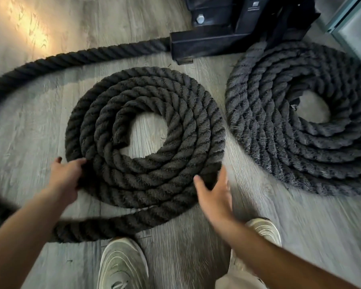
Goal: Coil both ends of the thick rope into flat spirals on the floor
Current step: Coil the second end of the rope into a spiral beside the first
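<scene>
Two pale sneakers (123, 265) nearest, on grey plank floor (175, 257). Beyond: left hand (66, 177) gripping outer turn of near rope spiral (146, 138); right hand (214, 197) spread, released, touching its right edge. Farther right, second flat spiral (300, 117); behind, black steel anchor base (227, 36).

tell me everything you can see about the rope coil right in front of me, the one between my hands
The left coil is thick, dark, twisted rope lying flat on the wood-look floor, wound in about four rings around an open centre where its cut end sits. It is unfinished: loose rope still trails around it. The left hand presses its outer ring; the right hand is open beside its edge.
</scene>
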Action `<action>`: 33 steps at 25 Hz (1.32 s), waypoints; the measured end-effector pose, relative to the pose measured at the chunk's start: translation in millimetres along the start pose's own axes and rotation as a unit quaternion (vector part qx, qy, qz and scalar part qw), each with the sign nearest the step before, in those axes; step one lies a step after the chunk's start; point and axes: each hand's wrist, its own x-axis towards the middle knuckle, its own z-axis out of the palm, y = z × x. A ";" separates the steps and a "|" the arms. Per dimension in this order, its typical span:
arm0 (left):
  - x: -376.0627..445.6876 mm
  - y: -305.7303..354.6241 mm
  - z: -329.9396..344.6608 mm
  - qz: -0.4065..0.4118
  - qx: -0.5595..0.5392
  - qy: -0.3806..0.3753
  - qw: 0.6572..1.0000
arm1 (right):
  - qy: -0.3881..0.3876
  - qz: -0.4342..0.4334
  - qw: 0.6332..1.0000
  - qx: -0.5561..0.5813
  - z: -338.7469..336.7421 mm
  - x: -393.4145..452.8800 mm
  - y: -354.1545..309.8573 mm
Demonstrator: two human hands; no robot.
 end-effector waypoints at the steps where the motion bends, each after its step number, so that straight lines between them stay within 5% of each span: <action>1: 8.7 8.6 -1.1 0.009 0.015 -0.008 1.000 | -0.025 0.007 1.000 0.004 6.3 -18.4 8.5; 7: 21.7 2.5 -3.8 0.065 0.070 -0.013 0.995 | -0.086 0.099 0.990 0.048 19.5 -19.9 8.9; 18: -76.5 -59.5 19.3 -0.010 0.075 -0.064 0.995 | 0.034 0.019 0.999 -0.005 -52.1 98.2 -52.4; 22: -42.4 -28.0 7.8 0.018 0.074 -0.009 0.997 | 0.001 -0.010 1.000 -0.005 -26.7 28.9 -14.6; 26: -4.5 10.1 -2.0 0.052 0.066 -0.038 0.996 | -0.085 0.022 0.996 -0.009 3.5 -37.8 20.9; 33: 14.4 8.8 -12.9 0.011 0.089 -0.053 0.995 | -0.115 0.094 0.984 0.098 6.7 -9.0 13.0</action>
